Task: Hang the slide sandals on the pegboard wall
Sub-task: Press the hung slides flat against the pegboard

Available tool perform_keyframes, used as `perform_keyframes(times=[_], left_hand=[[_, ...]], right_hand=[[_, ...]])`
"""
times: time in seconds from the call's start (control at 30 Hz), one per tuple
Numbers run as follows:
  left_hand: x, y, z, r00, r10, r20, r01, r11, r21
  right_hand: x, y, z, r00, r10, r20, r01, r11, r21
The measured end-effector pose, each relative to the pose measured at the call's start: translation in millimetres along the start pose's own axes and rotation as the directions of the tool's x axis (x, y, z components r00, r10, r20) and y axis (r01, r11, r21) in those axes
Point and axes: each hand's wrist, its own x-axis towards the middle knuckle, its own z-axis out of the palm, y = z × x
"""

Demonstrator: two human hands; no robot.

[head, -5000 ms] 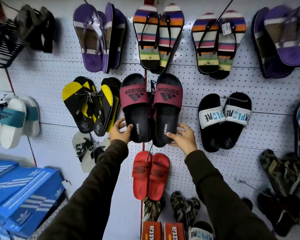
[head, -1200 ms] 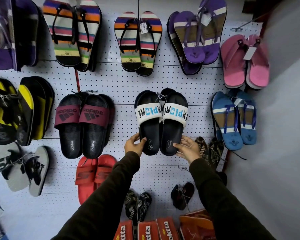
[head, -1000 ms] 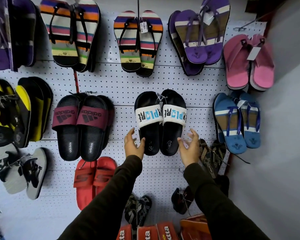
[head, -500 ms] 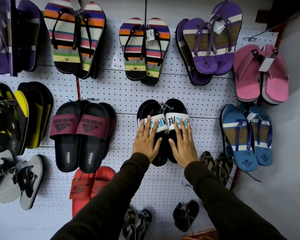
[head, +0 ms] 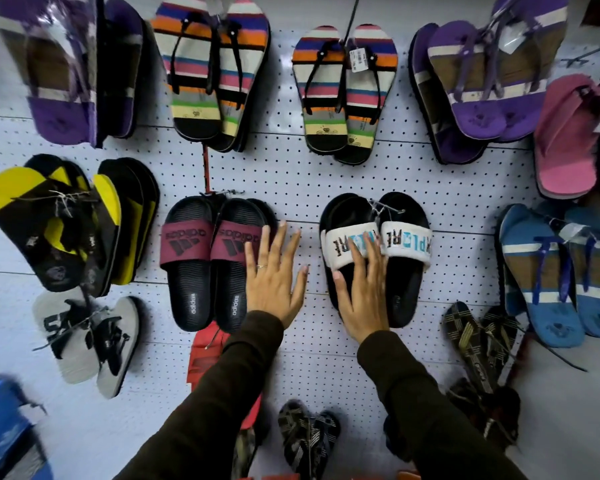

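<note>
A pair of black slides with white lettered straps [head: 404, 244] hangs on the white pegboard wall [head: 291, 181], right of centre. My right hand [head: 362, 296] lies flat over the left slide of that pair, fingers spread, holding nothing. To their left, a pair of black slides with maroon straps [head: 201, 258] hangs. Between the two pairs my left hand [head: 274, 278] is flat and open against the bare pegboard, its edge overlapping the maroon pair's right slide.
Striped flip-flops [head: 343, 91], purple [head: 478, 88], pink [head: 575, 133] and blue pairs [head: 555, 271] hang around. Yellow-black sandals [head: 59, 220] and grey ones [head: 87, 341] are left. Red slides [head: 205, 355] and dark patterned sandals [head: 305, 438] hang below. A blue box [head: 4, 427] sits bottom left.
My left hand has slid off the white-strapped slides leftward onto the bare board. My right hand stays pressed on that pair. The view has shifted left slightly.
</note>
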Motion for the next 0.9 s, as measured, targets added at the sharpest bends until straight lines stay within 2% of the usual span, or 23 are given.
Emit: perform_keyframes(times=[0.27, 0.4, 0.53, 0.63, 0.9], left_hand=[[-11.0, -126.6, -36.7, 0.984, -0.175, -0.028, 0.175, 0.985, -0.003], [-15.2, -160.2, -35.6, 0.990, -0.139, 0.029, 0.140, 0.989, -0.042], [-12.3, -174.5, -22.4, 0.986, -0.042, 0.159, 0.067, 0.986, -0.154], [-8.0, -181.2, -13.9, 0.972, 0.001, 0.236, 0.039, 0.986, -0.162], [-9.3, -180.7, -12.1, 0.967, -0.015, 0.254, 0.047, 0.992, -0.120]], right_hand=[[10.7, -109.7, 73.8, 0.975, -0.192, 0.110, 0.185, 0.980, 0.072], [12.6, -138.7, 102.3, 0.932, -0.291, 0.215, 0.294, 0.956, 0.019], [14.1, -137.0, 117.6, 0.934, -0.225, 0.278, 0.253, 0.965, -0.071], [16.0, -129.4, 125.1, 0.927, -0.190, 0.324, 0.240, 0.964, -0.119], [20.2, -131.5, 114.8, 0.884, -0.157, 0.441, 0.222, 0.970, -0.099]])
